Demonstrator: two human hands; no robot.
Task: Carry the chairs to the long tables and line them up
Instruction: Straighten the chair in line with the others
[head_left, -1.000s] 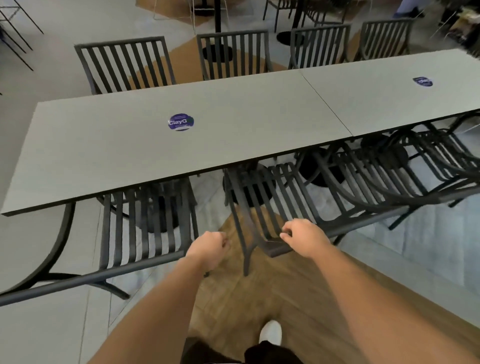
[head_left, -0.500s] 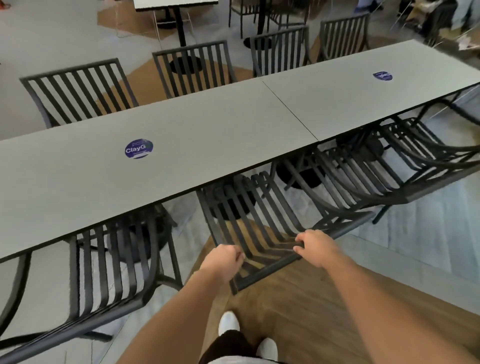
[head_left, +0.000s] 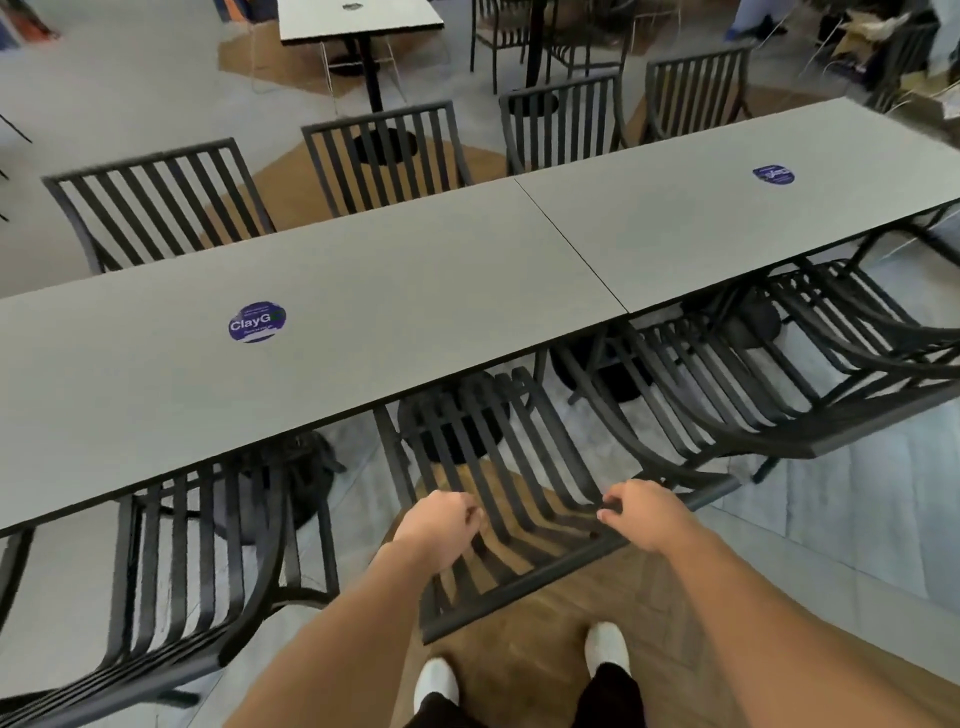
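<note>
Floor: pale grey tile (head_left: 857, 519) with inset wood-plank patches (head_left: 524, 670) | 12 o'clock: small white pedestal table (head_left: 358, 18) | 1–2 o'clock: cluttered boxes (head_left: 883, 36) at room edge | Light: even, diffuse

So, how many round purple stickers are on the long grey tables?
2. One ClayG sticker lies on the left table, toward its near edge. The second sticker lies on the right table, farther back; its text is too blurred to read. None seems hidden.

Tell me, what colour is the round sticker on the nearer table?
The round sticker is dark purple with white lettering, seen clearly in the head view.
</note>
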